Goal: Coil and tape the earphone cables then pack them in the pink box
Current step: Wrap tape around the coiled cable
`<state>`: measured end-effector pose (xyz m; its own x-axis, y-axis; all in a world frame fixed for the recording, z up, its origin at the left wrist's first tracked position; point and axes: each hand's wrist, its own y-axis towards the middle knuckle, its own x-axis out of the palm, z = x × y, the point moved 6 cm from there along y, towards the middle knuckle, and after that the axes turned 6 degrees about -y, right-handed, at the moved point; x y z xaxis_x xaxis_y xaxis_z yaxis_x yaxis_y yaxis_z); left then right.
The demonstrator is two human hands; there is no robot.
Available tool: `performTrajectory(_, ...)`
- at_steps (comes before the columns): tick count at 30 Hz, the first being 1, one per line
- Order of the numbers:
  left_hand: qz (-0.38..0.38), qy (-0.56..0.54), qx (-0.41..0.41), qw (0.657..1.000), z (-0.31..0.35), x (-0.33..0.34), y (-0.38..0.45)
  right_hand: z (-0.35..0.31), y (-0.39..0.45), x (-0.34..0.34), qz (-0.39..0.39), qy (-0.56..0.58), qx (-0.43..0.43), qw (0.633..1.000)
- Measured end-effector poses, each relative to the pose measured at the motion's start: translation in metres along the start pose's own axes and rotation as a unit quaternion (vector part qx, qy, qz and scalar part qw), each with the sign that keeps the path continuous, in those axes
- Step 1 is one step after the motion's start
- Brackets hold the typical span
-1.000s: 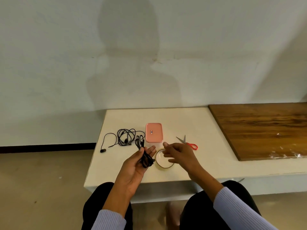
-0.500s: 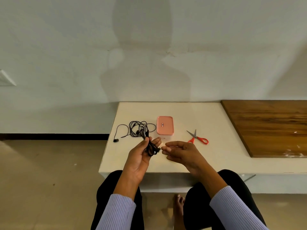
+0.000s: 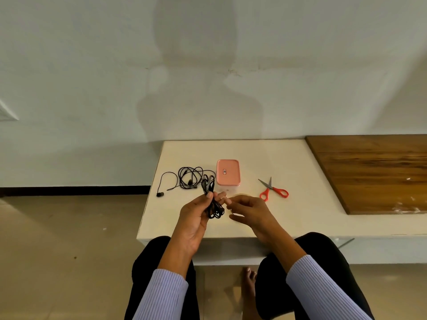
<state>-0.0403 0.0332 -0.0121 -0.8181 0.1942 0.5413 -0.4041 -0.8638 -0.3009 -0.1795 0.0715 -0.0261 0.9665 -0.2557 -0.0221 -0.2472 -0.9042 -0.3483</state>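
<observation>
My left hand (image 3: 196, 218) grips a coiled black earphone cable (image 3: 213, 209) above the front of the white table (image 3: 277, 158). My right hand (image 3: 251, 213) is just to its right, fingers curled round the pale tape roll (image 3: 240, 194), which it mostly hides. Its fingertips nearly touch those of my left hand. A second black earphone cable (image 3: 189, 179) lies loose and tangled at the table's left. The pink box (image 3: 228, 172) stands behind my hands with its lid on.
Red-handled scissors (image 3: 273, 190) lie right of the pink box. A brown wooden board (image 3: 374, 172) covers the table's right part. A white wall rises behind, and the table's left edge drops to a beige floor.
The camera view shifted left. My right hand rose from the tape roll lying flat on the table and curled in towards my left hand. The left hand kept its hold on the coiled cable.
</observation>
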Motion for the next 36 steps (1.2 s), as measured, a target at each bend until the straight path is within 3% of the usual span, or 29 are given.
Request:
performTrajectory(3,0.023,0.008,0.012,1.000,0.000,-0.001,0.001,-0.001,-0.001,-0.003,0.031,0.010,-0.001,0.999)
performTrajectory(9,0.089,0.048,0.027,0.995,0.000,-0.005,0.000,-0.020,-0.009,-0.003,0.139,-0.179,-0.135,0.964)
performTrajectory(16,0.137,0.094,0.060,0.984,0.004,-0.018,0.004,-0.034,-0.019,-0.004,0.183,-0.175,-0.190,0.949)
performTrajectory(20,0.101,0.159,0.088,0.978,0.008,-0.014,0.001,-0.037,-0.018,-0.003,0.076,-0.070,-0.148,0.984)
performTrajectory(24,0.080,0.290,0.163,0.940,0.012,0.000,-0.005,-0.031,-0.018,0.011,0.018,-0.054,-0.111,0.992)
performTrajectory(31,0.044,0.391,0.220,0.893,0.010,0.012,-0.011,-0.027,-0.017,0.010,0.033,-0.068,-0.102,0.992)
performTrajectory(36,-0.034,0.439,0.190,0.877,0.006,0.014,-0.009,-0.023,-0.018,0.005,0.046,-0.096,-0.088,0.990)
